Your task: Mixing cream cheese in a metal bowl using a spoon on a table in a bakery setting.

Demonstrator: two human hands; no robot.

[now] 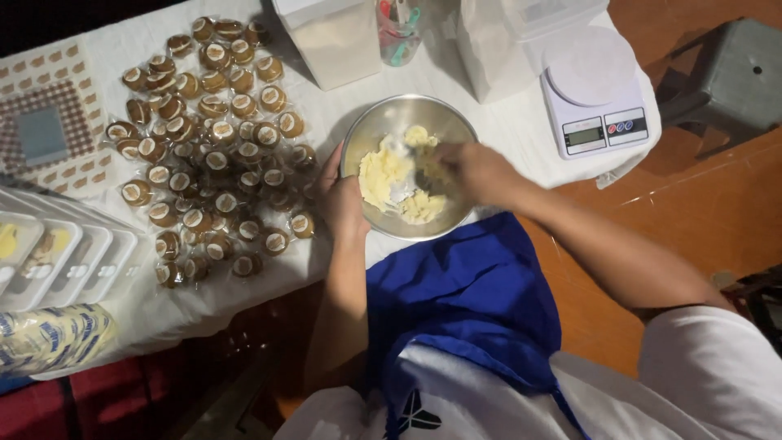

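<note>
The right hand (pixel 476 169) is seen inside the steel bowl (pixel 371 134) at the frame's centre, fingers closed around something buried in the pale yellow dough (pixel 389 173); what is gripped cannot be told. The bowl's left rim is clasped by the left hand (pixel 340 200). Just left of the bowl, a heap of wrapped brown cookies (pixel 208 147) is spread over the white-covered worktop (pixel 505 122). Directly above, a white container (pixel 334 41) and a cup of utensils (pixel 397 31) are placed. A white kitchen scale (pixel 593 90) is set at upper right. Stacked plastic trays (pixel 57 261) are found at lower left.
</note>
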